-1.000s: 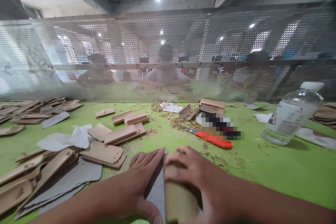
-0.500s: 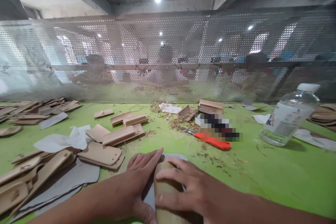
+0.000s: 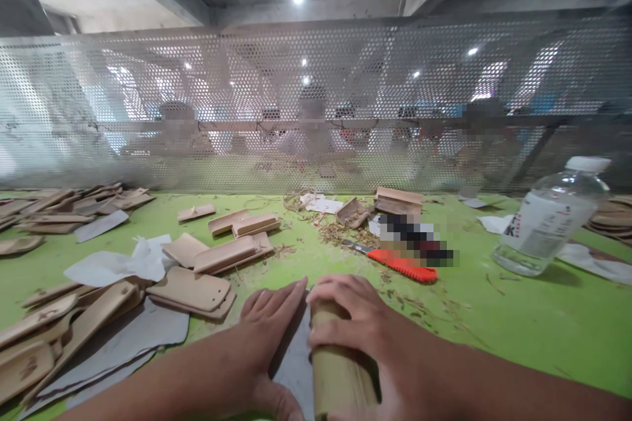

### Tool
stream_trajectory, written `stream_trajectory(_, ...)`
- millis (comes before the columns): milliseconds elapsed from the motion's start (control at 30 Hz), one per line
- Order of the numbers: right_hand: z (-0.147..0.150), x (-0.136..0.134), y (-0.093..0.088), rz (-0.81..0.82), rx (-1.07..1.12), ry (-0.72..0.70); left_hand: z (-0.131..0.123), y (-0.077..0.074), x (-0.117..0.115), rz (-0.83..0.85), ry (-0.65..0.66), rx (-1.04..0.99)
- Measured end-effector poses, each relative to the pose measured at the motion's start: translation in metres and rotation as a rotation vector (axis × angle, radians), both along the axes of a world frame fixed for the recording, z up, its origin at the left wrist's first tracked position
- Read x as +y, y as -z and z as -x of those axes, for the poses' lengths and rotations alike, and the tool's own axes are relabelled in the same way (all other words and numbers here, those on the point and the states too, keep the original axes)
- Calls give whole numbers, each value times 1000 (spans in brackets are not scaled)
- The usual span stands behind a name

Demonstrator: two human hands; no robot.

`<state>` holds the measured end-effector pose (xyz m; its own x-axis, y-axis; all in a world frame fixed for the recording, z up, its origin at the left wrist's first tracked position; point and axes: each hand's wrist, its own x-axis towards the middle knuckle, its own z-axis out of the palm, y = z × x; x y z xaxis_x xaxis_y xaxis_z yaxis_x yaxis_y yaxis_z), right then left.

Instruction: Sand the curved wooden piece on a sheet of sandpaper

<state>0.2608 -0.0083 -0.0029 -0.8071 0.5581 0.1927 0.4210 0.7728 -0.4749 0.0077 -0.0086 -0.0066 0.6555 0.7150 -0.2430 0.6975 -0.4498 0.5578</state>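
Observation:
My right hand (image 3: 358, 329) lies curled over the top of a tan bamboo cylinder (image 3: 338, 378) lying on a grey sheet (image 3: 293, 368) at the near edge of the green table (image 3: 518, 316). Its fingers press down on the cylinder's far end. My left hand (image 3: 261, 342) rests flat on the grey sheet just left of the cylinder, fingers stretched out together, thumb near the bottom edge.
Flat tan cut pieces (image 3: 197, 286) and grey sheets (image 3: 128, 335) lie piled at the left. An orange-handled knife (image 3: 402, 266) and shavings lie in the middle. A clear plastic bottle (image 3: 548, 217) stands at the right. A perforated metal screen (image 3: 316, 105) closes the far edge; people sit behind it.
The cylinder under my right hand rolled left, then back to the right. My left hand stayed flat on the grey sheet.

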Motion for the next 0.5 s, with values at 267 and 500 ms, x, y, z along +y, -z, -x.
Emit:
stream_trajectory(267,5,2,6,-95,16,-105,1,2,0,11,-5,16)
stream_trajectory(500,4,5,5,-109,4,-258,-1,-1,0,44,-26,31)
